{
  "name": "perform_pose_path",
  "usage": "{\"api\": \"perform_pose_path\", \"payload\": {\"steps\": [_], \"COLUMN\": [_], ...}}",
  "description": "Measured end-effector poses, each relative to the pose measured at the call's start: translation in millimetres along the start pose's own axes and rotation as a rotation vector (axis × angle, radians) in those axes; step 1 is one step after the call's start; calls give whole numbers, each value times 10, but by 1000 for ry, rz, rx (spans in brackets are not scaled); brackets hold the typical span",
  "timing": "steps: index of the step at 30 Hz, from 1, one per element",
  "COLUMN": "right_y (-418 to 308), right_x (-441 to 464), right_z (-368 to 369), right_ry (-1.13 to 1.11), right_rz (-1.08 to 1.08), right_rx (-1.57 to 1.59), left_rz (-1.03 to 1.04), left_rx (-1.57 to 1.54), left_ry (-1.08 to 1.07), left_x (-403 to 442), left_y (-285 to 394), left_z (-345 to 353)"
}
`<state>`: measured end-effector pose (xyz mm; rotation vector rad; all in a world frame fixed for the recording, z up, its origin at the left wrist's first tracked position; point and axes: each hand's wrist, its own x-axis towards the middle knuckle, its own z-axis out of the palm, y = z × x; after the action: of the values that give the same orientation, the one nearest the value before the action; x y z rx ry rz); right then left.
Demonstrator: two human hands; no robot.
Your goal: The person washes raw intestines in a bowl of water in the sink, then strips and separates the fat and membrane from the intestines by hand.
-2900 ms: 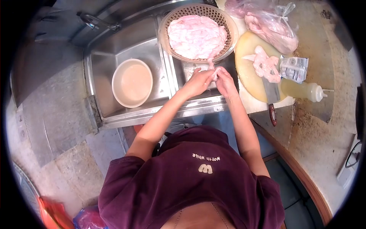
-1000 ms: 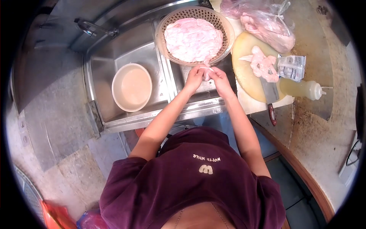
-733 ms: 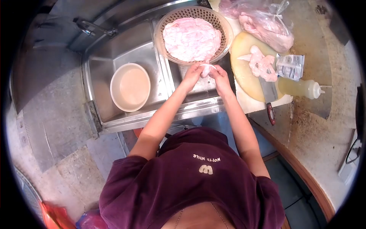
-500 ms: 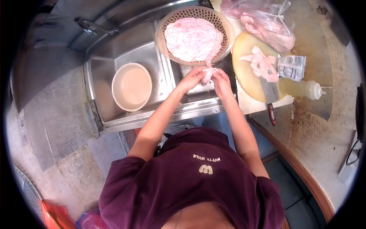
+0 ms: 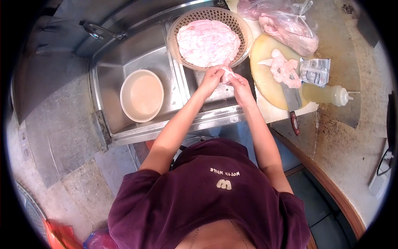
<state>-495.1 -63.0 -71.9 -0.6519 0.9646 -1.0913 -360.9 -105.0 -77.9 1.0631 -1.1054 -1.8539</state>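
Over the near edge of the colander, my left hand and my right hand meet, fingers pinched on a small, wet, pale pink piece of what looks like raw intestine. Both thumbs and fingertips press into it. Just beyond lies a large folded heap of the same pink raw intestine inside the beige colander, which rests across the sink. Whether the held piece still joins the heap is hard to see.
A bowl of cloudy liquid stands in the left sink basin. To the right, a round cutting board carries a looped pink piece and a cleaver. Nearby are a squeeze bottle, a printed packet and bagged meat.
My hands have shifted slightly up toward the colander and drawn closer around the piece. The strand seen earlier between piece and heap is now mostly hidden by my fingers.
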Motion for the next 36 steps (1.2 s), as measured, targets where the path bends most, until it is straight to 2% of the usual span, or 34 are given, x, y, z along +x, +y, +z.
{"api": "perform_pose_path", "payload": {"steps": [5,8,11,14,17,20,23,26,29,33,36], "right_y": [49,163,110,177,277,183,158,134,131,210,205], "right_x": [-27,29,51,133,145,40,22,69,106,93,95], "right_z": [-90,-190,-144,-99,-131,-52,-11,-30,-98,-3,30], "right_ry": [135,70,61,-9,-209,-168,65,104,-6,32,69], "right_rz": [20,12,49,49,18,41,48,-10,13,11,8], "right_rx": [0,112,284,350,243,178,82,75,226,369,364], "left_rz": [-19,-76,0,-11,-18,-38,73,111,-15,31,61], "left_rx": [-15,-120,7,47,-21,-7,33,116,153,230,319], "left_ry": [-39,-13,70,226,253,289,332,251,-8,111,193], "left_x": [24,-67,-119,-131,-153,-229,-199,-219,-252,-311,-294], "left_y": [-175,-227,-256,-272,-296,-183,-233,-139,-119,-88,-172], "left_z": [-17,24,59,85,79,139,137,134,-30,-76,-132]}}
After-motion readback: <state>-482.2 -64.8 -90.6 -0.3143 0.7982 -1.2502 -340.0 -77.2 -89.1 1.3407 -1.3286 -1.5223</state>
